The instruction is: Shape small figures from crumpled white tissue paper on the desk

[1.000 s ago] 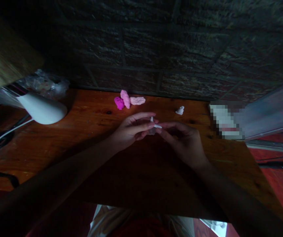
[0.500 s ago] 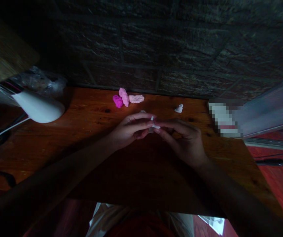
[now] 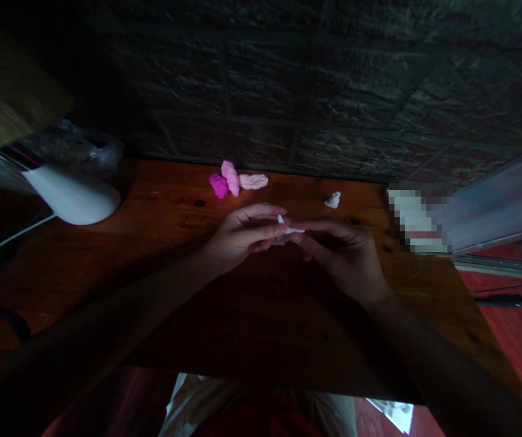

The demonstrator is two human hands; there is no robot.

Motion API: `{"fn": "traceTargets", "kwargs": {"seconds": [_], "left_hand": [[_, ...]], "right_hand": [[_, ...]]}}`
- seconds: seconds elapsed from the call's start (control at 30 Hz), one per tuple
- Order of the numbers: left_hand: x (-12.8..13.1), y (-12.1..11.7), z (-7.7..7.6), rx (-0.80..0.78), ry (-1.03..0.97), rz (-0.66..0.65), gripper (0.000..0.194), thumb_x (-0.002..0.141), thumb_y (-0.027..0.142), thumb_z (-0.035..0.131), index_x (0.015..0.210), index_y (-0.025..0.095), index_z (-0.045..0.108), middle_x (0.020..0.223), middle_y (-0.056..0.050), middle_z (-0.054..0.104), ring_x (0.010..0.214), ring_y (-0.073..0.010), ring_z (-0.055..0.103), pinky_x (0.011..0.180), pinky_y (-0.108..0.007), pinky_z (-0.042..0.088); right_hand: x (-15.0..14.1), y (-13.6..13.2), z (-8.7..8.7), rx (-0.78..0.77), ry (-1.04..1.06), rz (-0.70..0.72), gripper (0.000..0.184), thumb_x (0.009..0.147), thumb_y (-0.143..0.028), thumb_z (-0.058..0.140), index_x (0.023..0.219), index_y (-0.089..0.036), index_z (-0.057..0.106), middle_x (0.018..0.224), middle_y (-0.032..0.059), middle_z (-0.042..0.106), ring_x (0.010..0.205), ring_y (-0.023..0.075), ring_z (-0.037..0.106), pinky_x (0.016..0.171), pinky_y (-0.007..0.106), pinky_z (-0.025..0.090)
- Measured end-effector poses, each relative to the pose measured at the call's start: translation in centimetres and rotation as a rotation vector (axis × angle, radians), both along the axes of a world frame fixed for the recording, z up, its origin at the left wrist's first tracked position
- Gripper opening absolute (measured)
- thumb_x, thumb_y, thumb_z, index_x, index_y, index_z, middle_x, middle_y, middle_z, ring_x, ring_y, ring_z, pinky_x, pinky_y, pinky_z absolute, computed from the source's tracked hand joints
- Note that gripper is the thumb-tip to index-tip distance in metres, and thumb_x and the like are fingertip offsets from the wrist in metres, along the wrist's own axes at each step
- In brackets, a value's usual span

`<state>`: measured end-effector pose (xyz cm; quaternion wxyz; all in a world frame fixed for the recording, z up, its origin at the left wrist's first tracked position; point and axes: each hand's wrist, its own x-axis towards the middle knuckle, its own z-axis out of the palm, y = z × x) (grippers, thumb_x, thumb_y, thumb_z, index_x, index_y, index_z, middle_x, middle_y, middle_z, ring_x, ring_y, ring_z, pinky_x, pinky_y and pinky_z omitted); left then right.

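Between my two hands is a small piece of white modelling clay [image 3: 294, 230], with a thin point sticking up at its left end. My left hand [image 3: 245, 233] pinches that end between thumb and fingers. The thumb and forefinger of my right hand [image 3: 345, 252] close on the other end. Below the white piece a greyish bit shows, too dim to name. Beyond my hands lie a magenta clay lump [image 3: 218, 186], a pink clay lump [image 3: 230, 178] and a pale pink clay lump [image 3: 253, 181]. A small white clay lump [image 3: 332, 199] sits apart, farther right.
The wooden table [image 3: 161, 200] runs along a dark brick wall [image 3: 261, 91]. At the left stands a white lamp-like base [image 3: 76, 197] with a cable, near crumpled clear plastic [image 3: 79, 145]. A blurred-out box [image 3: 418, 218] and a translucent panel [image 3: 502, 194] stand at the right.
My right fingers have moved slightly right, and more of the white clay shows between the hands, reaching farther right. My left hand keeps its pinch. The lumps on the table stay put.
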<state>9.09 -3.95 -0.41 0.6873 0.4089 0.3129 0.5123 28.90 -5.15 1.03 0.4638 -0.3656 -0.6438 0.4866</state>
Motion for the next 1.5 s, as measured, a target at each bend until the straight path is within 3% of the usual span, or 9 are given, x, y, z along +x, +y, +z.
{"fn": "traceTargets", "kwargs": {"seconds": [0.2, 0.33, 0.53, 0.7, 0.8, 0.9, 1.1, 1.33, 1.5], "left_hand": [[-0.18, 0.07, -0.29, 0.071, 0.082, 0.027, 0.029, 0.072, 0.023, 0.092, 0.096, 0.017, 0.077, 0.08, 0.0, 0.076, 0.047, -0.0041, 0.052, 0.041, -0.017, 0.032], [-0.29, 0.13, -0.45, 0.148, 0.145, 0.022, 0.026, 0.074, 0.027, 0.092, 0.089, 0.015, 0.075, 0.07, 0.002, 0.07, 0.048, -0.0047, 0.052, 0.041, -0.017, 0.032], [-0.14, 0.09, -0.47, 0.11, 0.097, -0.014, 0.03, 0.072, 0.027, 0.092, 0.094, 0.017, 0.075, 0.071, 0.002, 0.071, 0.047, -0.005, 0.051, 0.042, -0.017, 0.031], [0.0, -0.07, -0.01, 0.071, 0.095, -0.033, 0.032, 0.075, 0.025, 0.09, 0.103, 0.017, 0.077, 0.092, -0.003, 0.077, 0.051, -0.0044, 0.053, 0.044, -0.018, 0.033], [0.0, -0.07, 0.0, 0.088, 0.097, -0.044, 0.028, 0.076, 0.028, 0.09, 0.099, 0.017, 0.078, 0.081, 0.0, 0.073, 0.05, -0.0049, 0.053, 0.043, -0.019, 0.032], [-0.07, -0.01, -0.18, 0.083, 0.078, -0.034, 0.023, 0.076, 0.03, 0.09, 0.093, 0.018, 0.079, 0.07, 0.003, 0.066, 0.049, -0.0051, 0.052, 0.042, -0.018, 0.031], [-0.22, 0.02, -0.23, 0.034, 0.066, -0.037, 0.021, 0.077, 0.027, 0.089, 0.095, 0.018, 0.081, 0.072, 0.001, 0.067, 0.05, -0.005, 0.053, 0.044, -0.017, 0.033], [-0.26, -0.09, -0.35, -0.002, 0.023, -0.119, 0.026, 0.078, 0.025, 0.088, 0.102, 0.019, 0.082, 0.074, 0.0, 0.068, 0.05, -0.0051, 0.052, 0.045, -0.018, 0.032], [-0.19, -0.15, -0.66, 0.005, 0.039, -0.153, 0.025, 0.081, 0.026, 0.085, 0.104, 0.018, 0.081, 0.073, 0.0, 0.068, 0.048, -0.005, 0.052, 0.043, -0.019, 0.03]], "right_hand": [[-0.15, 0.47, -0.23, -0.131, 0.082, 0.006, 0.016, 0.084, -0.032, 0.084, 0.099, -0.026, 0.084, 0.094, 0.0016, 0.083, 0.059, 0.009, 0.065, 0.053, 0.022, 0.058], [-0.2, 0.38, -0.39, -0.075, 0.089, 0.024, 0.014, 0.085, -0.03, 0.084, 0.097, -0.023, 0.082, 0.089, 0.0013, 0.082, 0.061, 0.0092, 0.065, 0.054, 0.021, 0.058], [-0.11, 0.36, -0.35, -0.072, 0.063, 0.023, 0.017, 0.083, -0.035, 0.086, 0.088, -0.021, 0.079, 0.083, 0.0011, 0.079, 0.06, 0.0102, 0.066, 0.052, 0.021, 0.057], [-0.02, 0.5, -0.44, -0.085, 0.09, 0.044, 0.012, 0.085, -0.03, 0.084, 0.092, -0.021, 0.081, 0.088, 0.0013, 0.081, 0.063, 0.0097, 0.068, 0.053, 0.02, 0.058], [-0.05, 0.45, -0.32, -0.068, 0.109, 0.047, 0.008, 0.085, -0.027, 0.084, 0.092, -0.022, 0.082, 0.088, 0.0011, 0.082, 0.067, 0.0111, 0.072, 0.054, 0.02, 0.06], [0.07, 0.43, -0.09, -0.016, 0.087, 0.101, 0.017, 0.088, -0.026, 0.081, 0.104, -0.026, 0.082, 0.095, 0.0012, 0.083, 0.078, 0.0141, 0.076, 0.057, 0.021, 0.062], [0.48, 0.49, 0.04, 0.031, 0.033, 0.199, 0.025, 0.09, -0.018, 0.077, 0.111, -0.029, 0.082, 0.108, 0.0003, 0.083, 0.083, 0.0137, 0.077, 0.059, 0.02, 0.064], [0.44, 0.29, -0.22, 0.028, 0.034, 0.156, 0.019, 0.085, -0.016, 0.083, 0.099, -0.029, 0.085, 0.091, -0.0024, 0.084, 0.056, 0.008, 0.069, 0.052, 0.019, 0.061], [0.54, 0.25, -0.33, 0.069, 0.025, 0.09, 0.013, 0.081, -0.019, 0.087, 0.091, -0.025, 0.085, 0.083, -0.0017, 0.083, 0.053, 0.0086, 0.068, 0.048, 0.019, 0.06]]}}
